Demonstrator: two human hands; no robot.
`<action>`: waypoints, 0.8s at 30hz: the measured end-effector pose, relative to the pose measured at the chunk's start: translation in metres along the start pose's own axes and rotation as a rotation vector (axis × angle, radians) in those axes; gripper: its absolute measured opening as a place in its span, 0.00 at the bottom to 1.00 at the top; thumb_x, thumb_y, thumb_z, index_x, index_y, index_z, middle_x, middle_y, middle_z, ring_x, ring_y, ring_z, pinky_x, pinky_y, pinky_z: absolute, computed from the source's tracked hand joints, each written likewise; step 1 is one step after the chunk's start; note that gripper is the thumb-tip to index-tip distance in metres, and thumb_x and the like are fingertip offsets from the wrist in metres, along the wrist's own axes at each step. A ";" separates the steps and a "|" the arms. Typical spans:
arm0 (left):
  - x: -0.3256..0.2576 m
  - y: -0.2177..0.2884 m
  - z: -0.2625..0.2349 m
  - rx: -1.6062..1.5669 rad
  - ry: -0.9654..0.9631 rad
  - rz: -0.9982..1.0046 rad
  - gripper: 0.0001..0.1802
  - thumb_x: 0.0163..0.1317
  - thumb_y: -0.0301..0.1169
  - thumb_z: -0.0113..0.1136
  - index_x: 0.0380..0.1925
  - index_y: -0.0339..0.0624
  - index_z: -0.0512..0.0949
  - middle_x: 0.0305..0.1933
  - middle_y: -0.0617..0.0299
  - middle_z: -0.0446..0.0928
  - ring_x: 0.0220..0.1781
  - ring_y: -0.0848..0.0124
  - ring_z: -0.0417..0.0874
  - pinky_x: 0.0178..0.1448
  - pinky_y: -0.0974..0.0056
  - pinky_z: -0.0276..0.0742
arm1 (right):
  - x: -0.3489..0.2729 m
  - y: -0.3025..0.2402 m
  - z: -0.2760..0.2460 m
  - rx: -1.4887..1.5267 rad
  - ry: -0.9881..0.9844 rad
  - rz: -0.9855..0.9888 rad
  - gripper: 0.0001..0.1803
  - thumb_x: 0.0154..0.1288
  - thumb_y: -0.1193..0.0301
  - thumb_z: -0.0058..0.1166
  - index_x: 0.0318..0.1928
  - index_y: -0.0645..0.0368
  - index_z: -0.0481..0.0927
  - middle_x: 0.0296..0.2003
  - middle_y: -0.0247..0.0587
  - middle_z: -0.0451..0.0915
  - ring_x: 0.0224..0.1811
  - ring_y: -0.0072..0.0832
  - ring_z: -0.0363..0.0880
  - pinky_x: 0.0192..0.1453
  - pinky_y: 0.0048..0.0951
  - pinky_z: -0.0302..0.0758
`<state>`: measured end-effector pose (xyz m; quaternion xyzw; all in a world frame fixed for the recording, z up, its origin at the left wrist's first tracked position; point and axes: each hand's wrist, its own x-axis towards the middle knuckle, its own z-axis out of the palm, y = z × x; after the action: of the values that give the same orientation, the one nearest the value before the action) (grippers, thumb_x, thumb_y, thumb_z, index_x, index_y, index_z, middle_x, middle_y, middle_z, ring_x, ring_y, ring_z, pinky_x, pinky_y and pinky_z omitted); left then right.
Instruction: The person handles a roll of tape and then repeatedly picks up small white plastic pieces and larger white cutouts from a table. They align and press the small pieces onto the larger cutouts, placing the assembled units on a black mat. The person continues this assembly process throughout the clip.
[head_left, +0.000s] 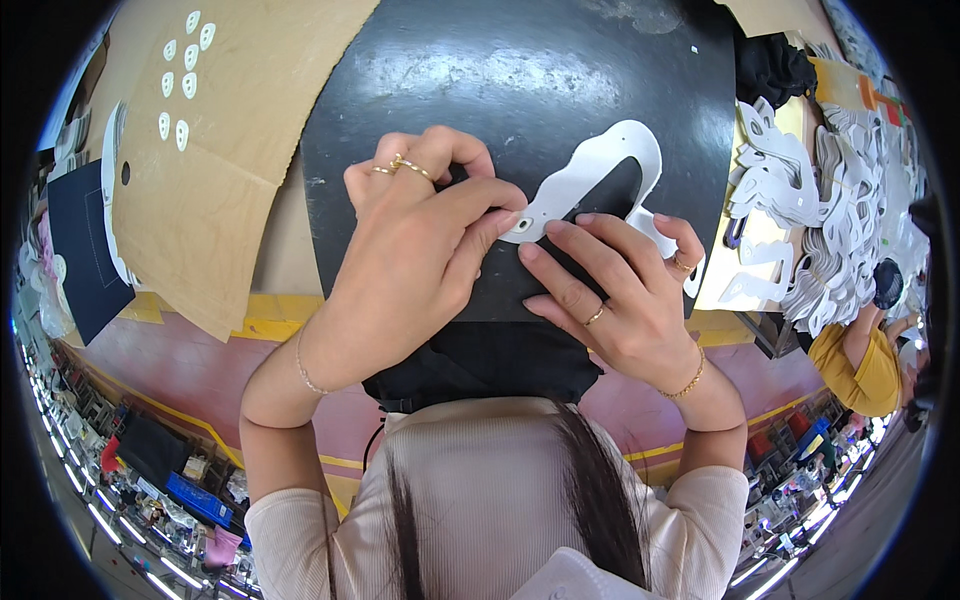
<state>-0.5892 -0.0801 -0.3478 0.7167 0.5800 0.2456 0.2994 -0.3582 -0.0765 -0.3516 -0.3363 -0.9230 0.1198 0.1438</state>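
A curved white cut piece [610, 148], shaped like part of a shoe upper, lies flat on a black mat [460, 75] in front of me. A small white patch with a dark hole [523, 226] sits at its near left end. The thumb and index finger of my left hand [405, 245] are pinched together at the patch's left edge. My right hand [630, 300] rests over the white piece with its fingers stretched out and apart. Its fingertips touch the piece beside the patch, and its palm hides the near right part.
Several small white patches [189, 85] lie on brown cardboard [235, 140] at the left. A dark panel [85, 250] is beside it. Stacked white cut pieces [850, 190] fill the right side. A person in a yellow top [855, 360] is at the far right.
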 end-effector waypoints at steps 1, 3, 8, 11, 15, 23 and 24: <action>0.000 0.001 0.000 -0.001 0.001 -0.002 0.06 0.63 0.27 0.67 0.40 0.49 0.87 0.47 0.67 0.73 0.49 0.64 0.70 0.55 0.55 0.58 | 0.000 0.000 0.001 -0.006 0.002 -0.001 0.26 0.55 0.56 0.72 0.57 0.41 0.88 0.55 0.26 0.82 0.56 0.28 0.80 0.68 0.48 0.55; 0.000 0.001 -0.001 -0.002 -0.005 -0.006 0.06 0.62 0.27 0.67 0.39 0.49 0.87 0.47 0.67 0.73 0.49 0.63 0.70 0.55 0.55 0.58 | 0.000 0.000 0.002 -0.021 0.004 0.002 0.26 0.56 0.55 0.71 0.57 0.41 0.87 0.55 0.26 0.82 0.56 0.29 0.80 0.68 0.48 0.55; 0.001 0.002 -0.001 0.006 -0.015 -0.020 0.06 0.62 0.27 0.68 0.38 0.50 0.87 0.46 0.67 0.73 0.49 0.63 0.70 0.55 0.55 0.58 | -0.002 0.001 0.007 -0.009 0.049 0.012 0.25 0.54 0.56 0.70 0.53 0.45 0.88 0.53 0.23 0.81 0.56 0.23 0.79 0.69 0.50 0.52; 0.001 0.002 0.001 0.029 0.009 -0.008 0.06 0.61 0.27 0.68 0.38 0.50 0.87 0.46 0.68 0.73 0.48 0.63 0.69 0.55 0.55 0.58 | -0.002 0.000 0.008 -0.006 0.053 0.016 0.25 0.54 0.56 0.70 0.54 0.45 0.88 0.53 0.22 0.81 0.56 0.22 0.79 0.69 0.50 0.52; 0.000 0.003 0.002 0.027 0.024 -0.010 0.06 0.61 0.27 0.68 0.37 0.51 0.86 0.46 0.68 0.73 0.48 0.63 0.69 0.55 0.55 0.58 | -0.002 0.000 0.008 0.004 0.055 0.018 0.25 0.54 0.56 0.70 0.54 0.46 0.88 0.53 0.23 0.81 0.57 0.22 0.80 0.68 0.49 0.53; 0.000 0.003 0.001 0.021 0.024 -0.015 0.06 0.60 0.26 0.69 0.37 0.50 0.86 0.46 0.68 0.74 0.48 0.63 0.70 0.55 0.55 0.58 | 0.000 0.000 0.003 0.022 0.012 0.021 0.28 0.55 0.56 0.72 0.56 0.52 0.88 0.56 0.30 0.83 0.59 0.29 0.81 0.68 0.42 0.55; 0.000 0.003 0.001 0.018 0.021 -0.017 0.06 0.60 0.26 0.69 0.37 0.50 0.86 0.46 0.68 0.74 0.48 0.63 0.70 0.55 0.55 0.58 | 0.000 0.000 0.003 0.023 0.009 0.022 0.28 0.55 0.56 0.72 0.56 0.52 0.88 0.56 0.30 0.83 0.59 0.29 0.81 0.68 0.42 0.56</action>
<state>-0.5864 -0.0804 -0.3468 0.7117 0.5914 0.2454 0.2890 -0.3593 -0.0771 -0.3544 -0.3452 -0.9172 0.1305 0.1503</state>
